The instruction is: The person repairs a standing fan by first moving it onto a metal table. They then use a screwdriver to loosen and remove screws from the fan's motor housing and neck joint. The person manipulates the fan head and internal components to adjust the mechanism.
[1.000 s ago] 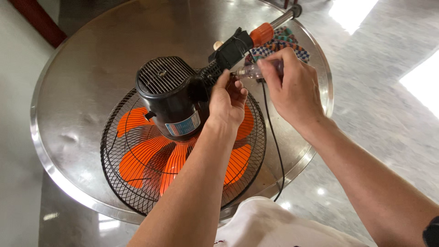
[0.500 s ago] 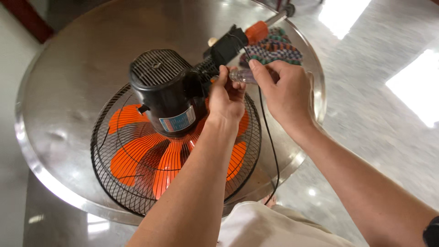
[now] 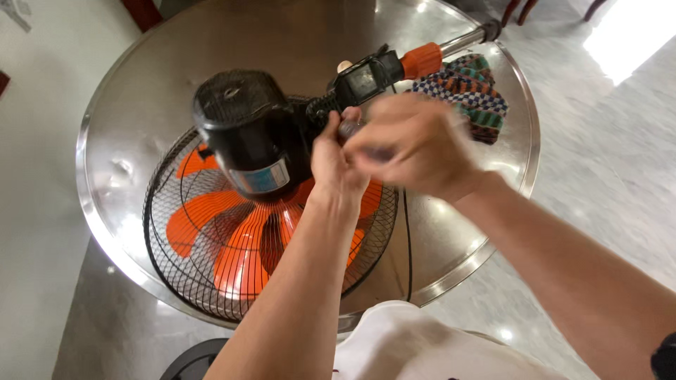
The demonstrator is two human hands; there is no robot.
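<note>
Near table rim [image 3: 524, 176], fan grille [image 3: 169, 267]

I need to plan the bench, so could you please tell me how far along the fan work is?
Done: the fan lies grille-down on the round metal table, motor housing up. In hand: the left hand and right hand meet at the neck joint beside the motor; blur hides what they grip. Left: the grille and orange blades look assembled; the cloth lies unused.

Curved silvery-blue label [image 3: 262, 178] wrapped low around the black motor housing [image 3: 243, 127], left of centre; small pale rectangular sticker [image 3: 364, 81] on the black neck box, upper centre.
</note>
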